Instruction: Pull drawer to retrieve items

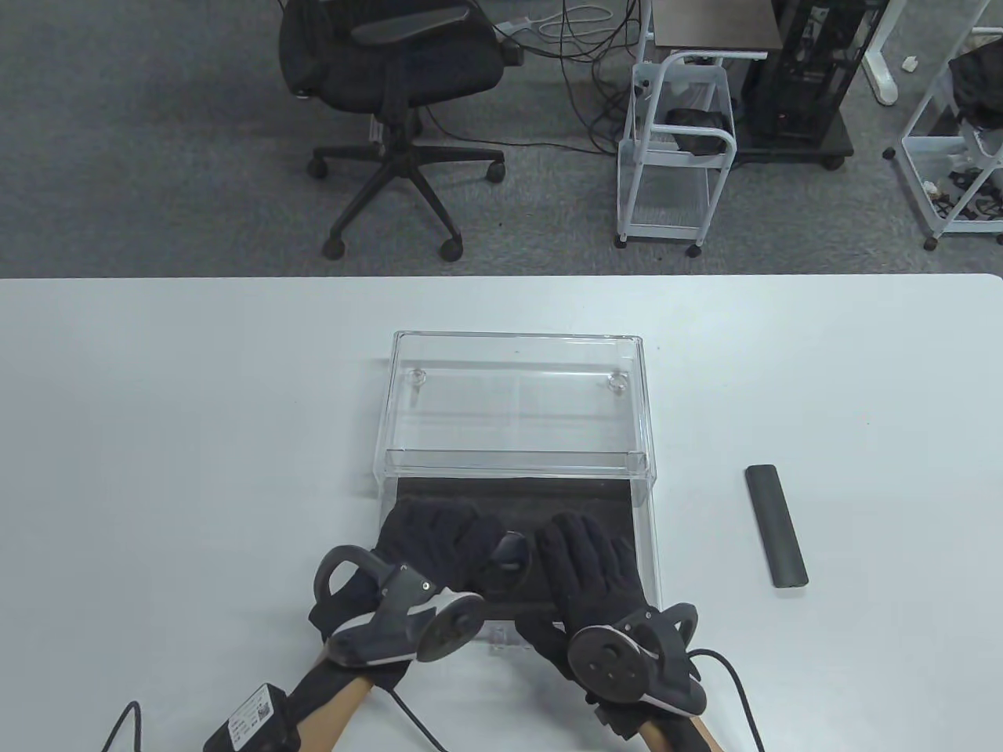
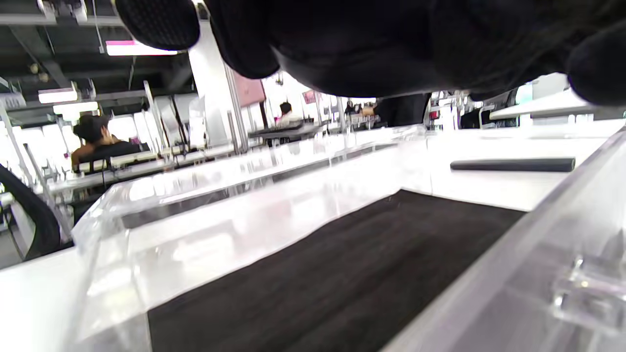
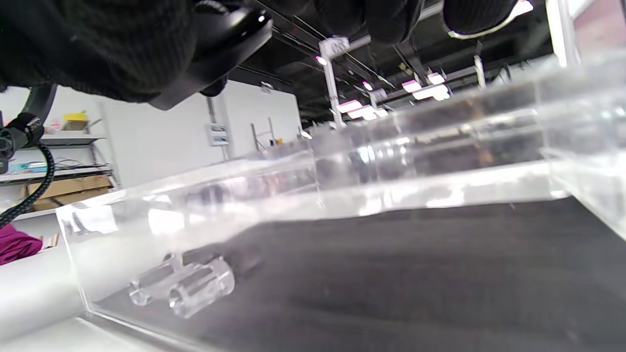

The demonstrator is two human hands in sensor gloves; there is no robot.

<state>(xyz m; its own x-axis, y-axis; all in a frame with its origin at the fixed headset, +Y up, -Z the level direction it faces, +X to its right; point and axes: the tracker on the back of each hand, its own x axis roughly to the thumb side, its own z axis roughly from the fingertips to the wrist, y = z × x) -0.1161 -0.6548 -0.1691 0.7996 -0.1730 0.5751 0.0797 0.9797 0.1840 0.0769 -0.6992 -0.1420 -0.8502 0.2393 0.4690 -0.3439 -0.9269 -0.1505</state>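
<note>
Both grips hang over the pulled-out drawer (image 1: pixel 513 501), and a small dark object (image 1: pixel 509 552) sits between them; the left hand (image 1: pixel 431 540) and right hand (image 1: pixel 592 560) lie palm down with fingers stretched over the black liner (image 2: pixel 342 274), but I cannot tell which grip, if either, holds that object or whether the fingers are closed on anything. In the right wrist view a glossy black piece (image 3: pixel 220 44) shows against the glove at the top edge. The drawer juts from the near side of the clear case (image 1: pixel 517 403) in the middle of the desk (image 1: pixel 157 431), with its clear knob (image 3: pixel 195 288) on the near front wall. A dark flat bar (image 1: pixel 776 525) lies on the desk to the right, well apart from the case.
</note>
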